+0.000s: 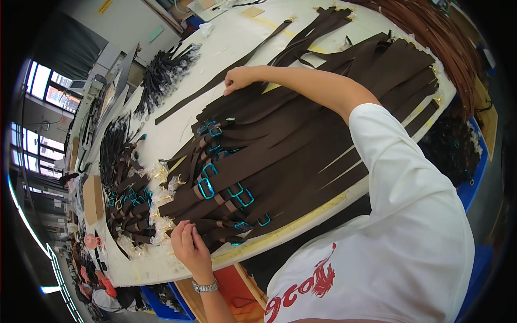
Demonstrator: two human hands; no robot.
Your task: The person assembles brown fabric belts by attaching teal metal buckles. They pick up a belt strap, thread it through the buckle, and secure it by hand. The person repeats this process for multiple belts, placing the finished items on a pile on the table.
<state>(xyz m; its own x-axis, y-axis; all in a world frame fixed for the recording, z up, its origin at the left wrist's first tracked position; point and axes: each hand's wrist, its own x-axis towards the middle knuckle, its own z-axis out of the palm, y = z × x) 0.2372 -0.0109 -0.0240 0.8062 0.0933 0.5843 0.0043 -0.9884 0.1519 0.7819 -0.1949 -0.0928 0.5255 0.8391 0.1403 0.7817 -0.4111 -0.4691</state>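
across the pale tabletop [231, 40], dark brown webbing straps [301, 161] lie fanned lengthwise, teal buckles [200, 191] bunched toward one end, probably so the lengths stay untangled and the fittings within reach. the right hand [238, 79] is over the pile's far edge, its grip curled inward; whether it pinches anything, i cannot tell. the left hand [191, 247] is at the near buckled ends, fingers loosely bent, perhaps to steady them; its hold is likewise unclear. one loose strap [188, 101] lies apart, beyond the pile.
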